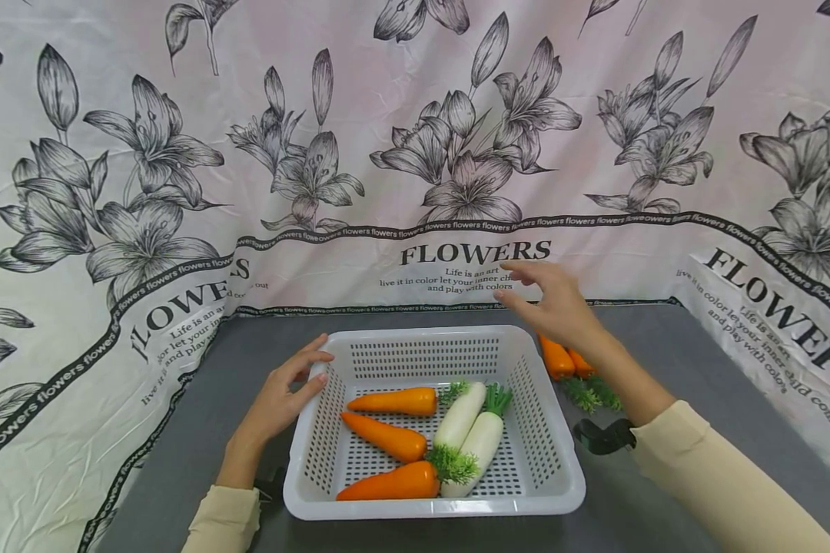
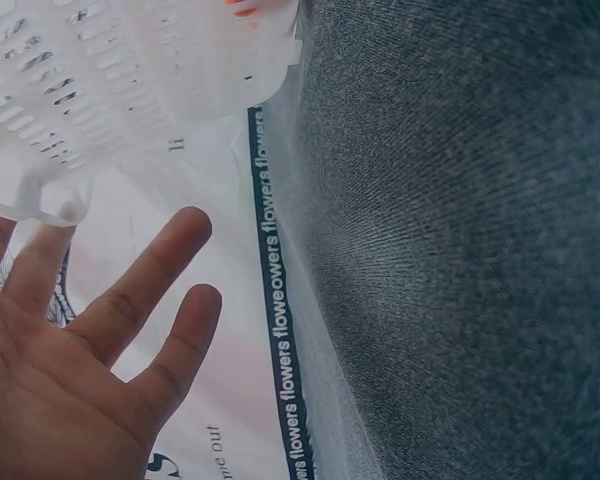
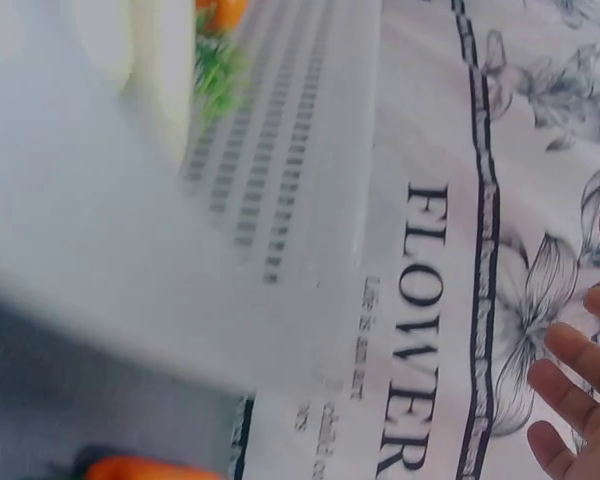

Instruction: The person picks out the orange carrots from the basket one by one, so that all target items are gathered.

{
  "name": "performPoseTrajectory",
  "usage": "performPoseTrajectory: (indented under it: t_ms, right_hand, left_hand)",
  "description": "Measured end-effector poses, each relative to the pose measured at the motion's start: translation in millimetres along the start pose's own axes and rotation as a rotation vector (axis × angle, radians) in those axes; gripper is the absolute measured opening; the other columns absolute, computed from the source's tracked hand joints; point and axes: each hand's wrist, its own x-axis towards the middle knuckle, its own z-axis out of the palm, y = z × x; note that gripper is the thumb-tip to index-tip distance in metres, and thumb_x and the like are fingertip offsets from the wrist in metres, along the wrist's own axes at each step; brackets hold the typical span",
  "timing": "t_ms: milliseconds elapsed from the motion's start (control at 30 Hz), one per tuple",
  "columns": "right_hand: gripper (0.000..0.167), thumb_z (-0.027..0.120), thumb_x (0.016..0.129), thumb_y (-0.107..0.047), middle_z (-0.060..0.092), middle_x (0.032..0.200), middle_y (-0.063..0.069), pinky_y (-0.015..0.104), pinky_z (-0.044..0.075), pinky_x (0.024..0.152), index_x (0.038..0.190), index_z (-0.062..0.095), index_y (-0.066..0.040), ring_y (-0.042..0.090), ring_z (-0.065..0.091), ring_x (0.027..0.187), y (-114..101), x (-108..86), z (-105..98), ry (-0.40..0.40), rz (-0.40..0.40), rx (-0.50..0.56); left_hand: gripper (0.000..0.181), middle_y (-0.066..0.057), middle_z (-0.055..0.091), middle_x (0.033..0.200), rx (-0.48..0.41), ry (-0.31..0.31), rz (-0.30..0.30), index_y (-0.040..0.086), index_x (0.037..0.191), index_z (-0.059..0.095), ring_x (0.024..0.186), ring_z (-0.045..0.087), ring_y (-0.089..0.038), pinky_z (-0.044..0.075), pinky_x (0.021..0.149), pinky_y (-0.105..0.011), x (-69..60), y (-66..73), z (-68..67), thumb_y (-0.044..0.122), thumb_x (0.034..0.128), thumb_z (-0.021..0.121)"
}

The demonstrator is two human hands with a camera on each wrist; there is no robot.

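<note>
A white perforated plastic basket (image 1: 429, 508) holds three orange carrots (image 1: 387, 481) on its left and two white radishes (image 1: 483, 449) with green tops on its right. My left hand (image 1: 283, 395) touches the basket's rim at the back left corner; in the left wrist view the hand (image 2: 55, 365) has straight, spread fingers, some of them at the rim. Raised above the back right corner, my right hand (image 1: 556, 303) holds nothing, its thumb and fingers apart. The right wrist view shows its spread fingers (image 3: 570, 400) away from the basket.
On the grey table (image 1: 636, 338), right of the basket, lie orange carrots (image 1: 556, 361) with green tops (image 1: 584, 393), partly hidden by my right forearm. A white cloth (image 1: 346, 269) printed with flowers stands behind and along both sides.
</note>
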Motion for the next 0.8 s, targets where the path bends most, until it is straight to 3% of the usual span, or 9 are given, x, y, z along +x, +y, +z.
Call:
performPoseTrajectory:
  t_ms: [167, 467, 633, 800]
  right_hand:
    - [0.049, 0.069, 0.097, -0.024, 0.063, 0.139, 0.017, 0.056, 0.047, 0.097, 0.143, 0.058, -0.009, 0.035, 0.059, 0.118, -14, 6.8, 13, -0.057, -0.033, 0.045]
    - [0.05, 0.073, 0.095, -0.027, 0.067, 0.128, 0.009, 0.041, 0.053, 0.081, 0.141, 0.06, -0.012, 0.024, 0.062, 0.104, -29, 12.5, 45, -0.158, -0.107, 0.095]
    - [0.049, 0.074, 0.094, -0.024, 0.07, 0.122, 0.011, 0.036, 0.057, 0.078, 0.139, 0.062, -0.011, 0.018, 0.068, 0.09, -33, 11.8, 59, -0.3, -0.181, 0.154]
    - [0.052, 0.074, 0.093, -0.028, 0.071, 0.121, 0.014, 0.029, 0.058, 0.076, 0.141, 0.06, -0.011, 0.018, 0.069, 0.093, -34, 9.4, 73, -0.473, -0.192, 0.197]
  left_hand:
    - [0.034, -0.009, 0.033, 0.166, -0.014, -0.004, -0.002, 0.008, 0.136, 0.06, 0.105, 0.069, -0.04, 0.062, 0.065, -0.03, 0.6, 1.1, 0.1, 0.015, 0.1026, 0.059]
    - [0.033, -0.009, 0.034, 0.166, 0.007, 0.004, -0.01, 0.009, 0.135, 0.061, 0.106, 0.069, -0.038, 0.061, 0.067, -0.029, 0.0, 1.6, 0.0, 0.016, 0.1024, 0.06]
    - [0.033, -0.007, 0.034, 0.166, 0.001, 0.002, -0.017, 0.01, 0.135, 0.061, 0.105, 0.069, -0.038, 0.062, 0.066, -0.029, 0.4, 1.9, 0.1, 0.017, 0.1025, 0.06]
    - [0.033, -0.007, 0.035, 0.166, 0.012, 0.007, -0.018, 0.01, 0.135, 0.062, 0.106, 0.069, -0.037, 0.061, 0.068, -0.029, 0.3, 2.0, 0.4, 0.018, 0.1024, 0.06]
